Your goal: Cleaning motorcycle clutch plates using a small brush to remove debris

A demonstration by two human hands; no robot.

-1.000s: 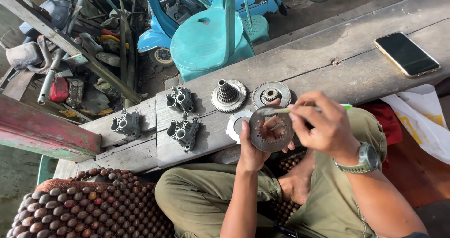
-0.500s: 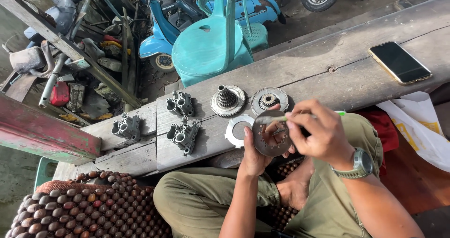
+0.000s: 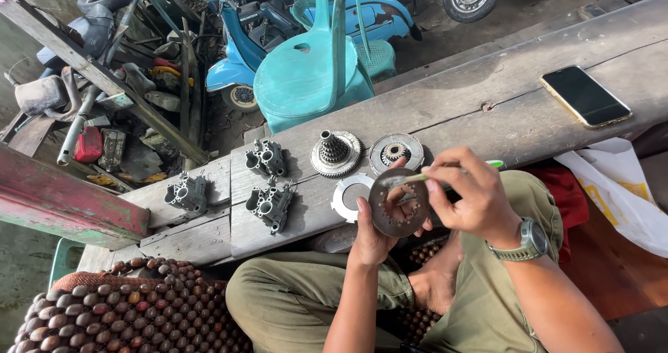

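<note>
My left hand (image 3: 372, 236) holds a round, dark metal disc (image 3: 398, 204) upright above my lap, its face turned to me. My right hand (image 3: 467, 194) grips a small brush (image 3: 417, 178) with a pale handle, and its bristle end rests on the disc's upper face. Just beyond the disc, on the wooden plank (image 3: 487, 95), lie a flat silver ring (image 3: 348, 196), a toothed hub on a plate (image 3: 335, 153) and a round geared plate (image 3: 396, 152). Three grey cast metal blocks (image 3: 270, 205) sit farther left on the boards.
A phone (image 3: 585, 95) lies screen-up at the plank's right end. A teal plastic chair (image 3: 313, 75) and blue scooter parts (image 3: 243, 40) stand beyond the plank. A beaded seat mat (image 3: 132, 308) is at lower left, a white plastic bag (image 3: 612, 186) at right.
The disc has turned in my left hand, so its rusty centre no longer faces me. My right hand has moved the brush across its upper part. The camera has shifted slightly.
</note>
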